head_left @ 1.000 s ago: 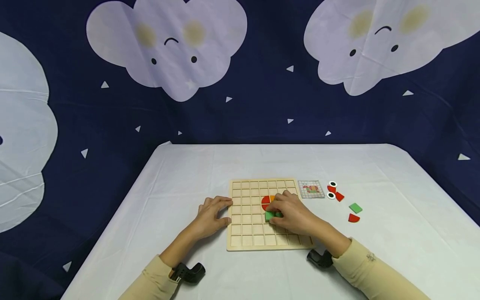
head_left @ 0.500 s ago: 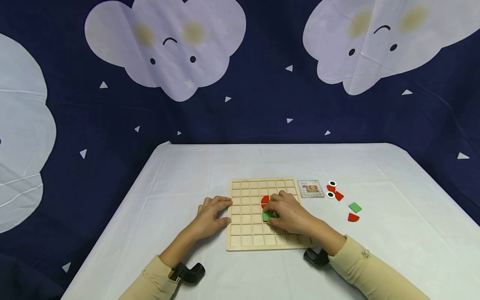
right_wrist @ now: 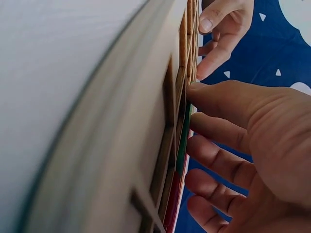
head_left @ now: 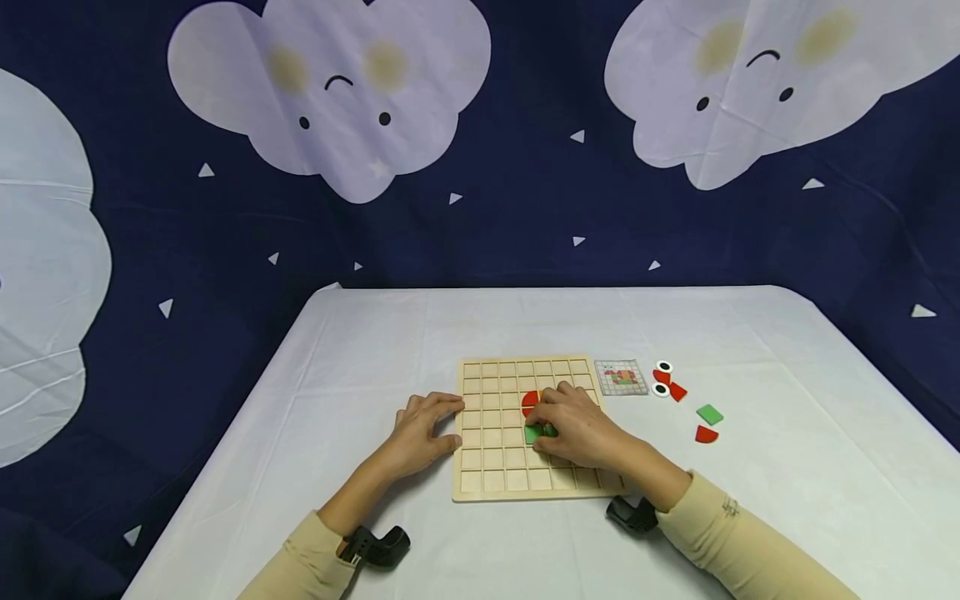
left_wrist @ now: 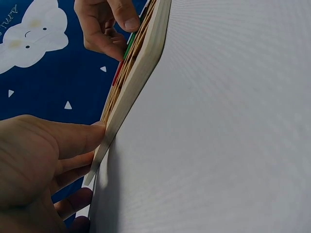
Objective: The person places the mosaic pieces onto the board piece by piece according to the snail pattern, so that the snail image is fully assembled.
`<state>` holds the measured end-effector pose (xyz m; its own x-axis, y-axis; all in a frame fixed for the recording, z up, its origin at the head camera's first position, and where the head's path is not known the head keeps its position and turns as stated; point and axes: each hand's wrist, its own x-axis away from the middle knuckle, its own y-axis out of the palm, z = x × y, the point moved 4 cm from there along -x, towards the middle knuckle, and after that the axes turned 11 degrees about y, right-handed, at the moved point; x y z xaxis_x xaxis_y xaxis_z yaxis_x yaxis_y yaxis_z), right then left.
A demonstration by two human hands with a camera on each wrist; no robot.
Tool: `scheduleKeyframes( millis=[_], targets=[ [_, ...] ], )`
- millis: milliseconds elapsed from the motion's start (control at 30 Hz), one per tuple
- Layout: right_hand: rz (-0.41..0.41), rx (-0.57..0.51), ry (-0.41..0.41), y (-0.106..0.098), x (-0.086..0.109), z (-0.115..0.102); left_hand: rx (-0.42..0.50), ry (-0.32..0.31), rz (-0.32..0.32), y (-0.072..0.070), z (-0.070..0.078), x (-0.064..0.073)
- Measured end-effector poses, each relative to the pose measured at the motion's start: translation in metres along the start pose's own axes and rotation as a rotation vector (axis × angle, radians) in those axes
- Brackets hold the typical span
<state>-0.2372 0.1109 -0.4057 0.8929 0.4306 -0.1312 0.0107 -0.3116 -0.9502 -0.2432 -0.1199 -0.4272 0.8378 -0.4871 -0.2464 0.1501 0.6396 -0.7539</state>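
Note:
A pale wooden board (head_left: 495, 460) with a grid of square cells lies on the white table. Fingertips and thumb of my left hand (head_left: 420, 435) rest against its left edge, fingers extended. Over the middle of the board, my right hand (head_left: 585, 429) pinches a green tile (head_left: 533, 434) between thumb and fingers; the tile lies low in its cell. Another green piece (head_left: 551, 430) shows beside it, partly under the fingers. Just behind sit rounded red pieces (head_left: 531, 400). My right hand hides the cells to their right. The right wrist view shows the green edge (right_wrist: 182, 141) right at my fingertips.
A small printed picture card (head_left: 621, 378) lies at the board's upper right. Farther right are loose pieces: two white discs with black centres (head_left: 663, 367), red pieces (head_left: 678, 392), a green tile (head_left: 709, 414) and a red rounded piece (head_left: 706, 434).
My right hand has shifted slightly left with the green tile, which now sits flatter in its cell; in the last half second it barely moves. The left hand stays put.

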Motion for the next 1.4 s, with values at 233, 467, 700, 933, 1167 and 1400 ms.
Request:
scheduleKeyframes(
  millis=[233, 467, 700, 933, 1167, 1400],
  targets=[
    [0.013, -0.013, 0.003, -0.002, 0.001, -0.001, -0.002, 0.008, 0.002, 0.0, 0.0, 0.001],
    [0.044, -0.023, 0.044, -0.009, 0.007, 0.007, 0.006, 0.005, -0.002, 0.0, 0.0, 0.001],
    [0.116, -0.028, 0.112, -0.025, 0.03, 0.034, 0.0, 0.005, -0.002, 0.0, 0.001, 0.0],
    [0.154, -0.025, 0.246, -0.045, 0.058, 0.075, 0.013, -0.002, -0.006, 0.0, 0.0, 0.0],
    [0.17, 0.027, 0.337, -0.056, 0.089, 0.118, 0.01, 0.002, -0.003, 0.0, -0.001, 0.0],
    [0.157, 0.06, 0.408, -0.061, 0.111, 0.145, 0.005, 0.003, -0.006, 0.0, -0.001, 0.0]
  ],
)
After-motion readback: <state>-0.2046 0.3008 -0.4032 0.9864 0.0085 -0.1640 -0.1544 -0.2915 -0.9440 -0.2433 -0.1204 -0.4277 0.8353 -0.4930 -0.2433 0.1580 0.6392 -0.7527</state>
